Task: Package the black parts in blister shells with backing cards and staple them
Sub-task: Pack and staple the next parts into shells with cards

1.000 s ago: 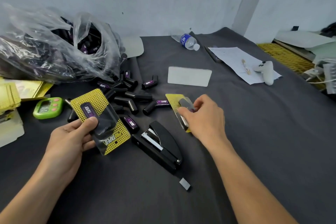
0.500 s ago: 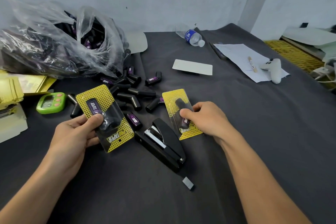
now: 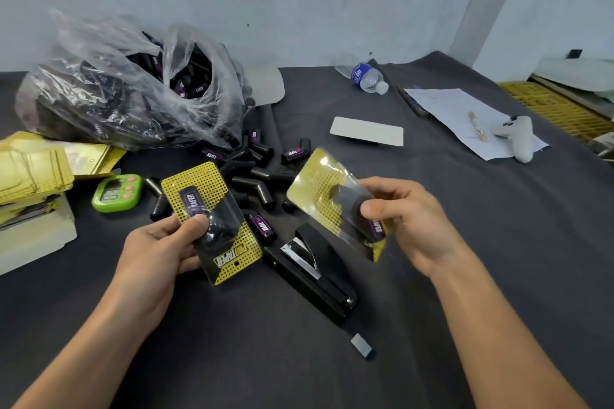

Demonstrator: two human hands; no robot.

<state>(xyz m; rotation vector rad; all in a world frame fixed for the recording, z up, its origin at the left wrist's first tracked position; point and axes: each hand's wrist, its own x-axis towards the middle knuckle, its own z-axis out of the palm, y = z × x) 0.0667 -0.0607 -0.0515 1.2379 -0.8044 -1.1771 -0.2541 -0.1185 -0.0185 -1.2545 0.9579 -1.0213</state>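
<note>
The left hand [image 3: 159, 252] grips a filled blister pack [image 3: 229, 252] by its left edge. Its thumb presses on the clear shell over the black part, and its fingers are hidden behind the yellow dotted backing card, which reads PRO TAPER at its lower end. The right hand [image 3: 408, 226] holds a second blister pack [image 3: 319, 196] above the surface [image 3: 465, 259], tilted, with the thumb on the shell over a purple-labelled black part. Glare on the plastic blurs that card's print, and the palm covers its right edge.

Between and below the two packs, a black stapler [image 3: 319, 272] lies on the dark surface. Beyond it, loose black parts [image 3: 259, 173] lie in a heap, several partly hidden behind the packs. A clear plastic bag [image 3: 133, 93] at the back holds more, hard to make out through the crumpled film. At far left, a stack of backing cards [image 3: 33, 169] is cut off by the frame, with a green timer [image 3: 116, 192] beside it. A small grey block [image 3: 361, 345] near the stapler is too small to identify.
</note>
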